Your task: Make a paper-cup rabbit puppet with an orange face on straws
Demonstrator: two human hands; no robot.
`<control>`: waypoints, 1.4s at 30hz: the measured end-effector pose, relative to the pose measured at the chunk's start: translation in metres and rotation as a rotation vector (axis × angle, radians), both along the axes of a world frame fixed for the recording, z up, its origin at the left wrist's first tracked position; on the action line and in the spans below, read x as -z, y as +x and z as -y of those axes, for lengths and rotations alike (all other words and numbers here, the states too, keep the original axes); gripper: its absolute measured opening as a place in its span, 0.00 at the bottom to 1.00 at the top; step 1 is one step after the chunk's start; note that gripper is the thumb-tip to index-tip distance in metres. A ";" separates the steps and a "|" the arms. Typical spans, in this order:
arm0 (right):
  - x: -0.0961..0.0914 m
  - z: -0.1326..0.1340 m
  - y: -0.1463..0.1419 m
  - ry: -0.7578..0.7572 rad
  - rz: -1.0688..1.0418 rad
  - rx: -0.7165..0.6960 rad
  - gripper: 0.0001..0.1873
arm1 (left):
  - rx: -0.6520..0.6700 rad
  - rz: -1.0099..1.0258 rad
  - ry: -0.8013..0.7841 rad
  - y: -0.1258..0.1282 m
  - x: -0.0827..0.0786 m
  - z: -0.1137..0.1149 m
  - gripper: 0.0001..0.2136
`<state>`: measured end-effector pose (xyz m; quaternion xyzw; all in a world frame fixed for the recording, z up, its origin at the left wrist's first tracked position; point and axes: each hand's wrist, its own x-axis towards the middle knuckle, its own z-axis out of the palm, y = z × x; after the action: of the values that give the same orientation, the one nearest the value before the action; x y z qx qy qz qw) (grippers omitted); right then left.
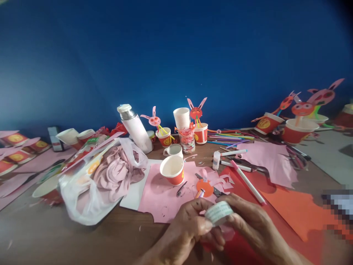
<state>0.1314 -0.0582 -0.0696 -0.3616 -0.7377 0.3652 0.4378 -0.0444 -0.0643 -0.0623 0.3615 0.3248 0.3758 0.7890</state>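
Between my two hands is a roll of tape (pixel 219 212), pale with printing on its inner ring. The fingers and thumb of my left hand (pixel 190 226) pinch its near left edge. My right hand (pixel 246 220) grips its right side. Just beyond them, an orange paper disc (pixel 204 188) lies on a pink paper sheet (pixel 154 195), with scissors (pixel 217 192) partly hidden behind my fingers. A red and white paper cup (pixel 173 170) stands open-side up on the same sheet, beside a small black clip-like piece (pixel 181 188).
At left sits a plastic bag (pixel 82 206) with pink cloth beside it. A white flask (pixel 136 129) and stacked cups (pixel 182 117) stand by the blue wall. Markers (pixel 248 182), pink paper (pixel 271 162) and orange paper (pixel 292 208) spread over the right side. Rabbit-faced cups (pixel 299 129) stand further right.
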 end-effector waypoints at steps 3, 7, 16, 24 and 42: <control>0.007 -0.002 0.004 0.092 0.054 0.013 0.12 | -0.008 -0.113 0.032 0.000 -0.001 0.002 0.09; 0.012 -0.001 0.004 0.042 0.059 -0.003 0.13 | -0.019 -0.147 0.122 0.001 -0.005 0.005 0.08; 0.003 0.004 -0.010 -0.296 -0.098 -0.012 0.09 | -0.027 -0.161 0.132 -0.001 -0.006 0.005 0.08; 0.006 0.005 -0.009 -0.276 -0.076 -0.005 0.07 | 0.005 -0.145 0.160 -0.003 -0.007 0.002 0.09; 0.003 0.003 -0.008 -0.464 -0.286 -0.071 0.11 | 0.047 -0.158 0.226 -0.007 -0.013 0.004 0.09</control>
<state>0.1231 -0.0613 -0.0728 -0.3711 -0.5770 0.5869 0.4300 -0.0510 -0.0681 -0.0489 0.4842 0.3331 0.3620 0.7236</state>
